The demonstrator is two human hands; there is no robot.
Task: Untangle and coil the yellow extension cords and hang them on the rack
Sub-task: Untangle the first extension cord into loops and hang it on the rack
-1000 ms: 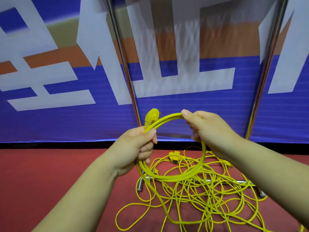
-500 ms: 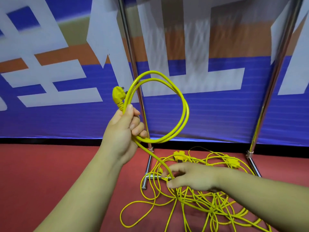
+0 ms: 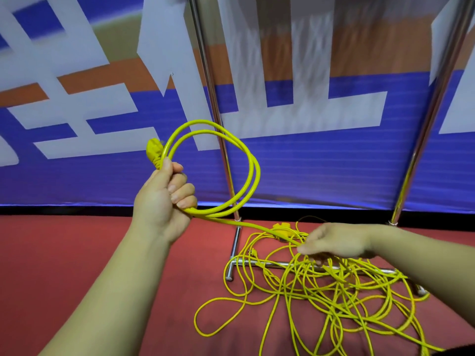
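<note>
My left hand was clamped round a two-loop coil of yellow cord, held upright just in front of the left pole of the rack. The plug was poking up above the thumb. One strand ran down and right past that pole into my right hand, fingers pinched on it, bit blurry tho. Below it the tangle sprawled over the rack's base bar on the red floor. The banner behind the rack had huge white characters, cropped, couldn't read them.
</note>
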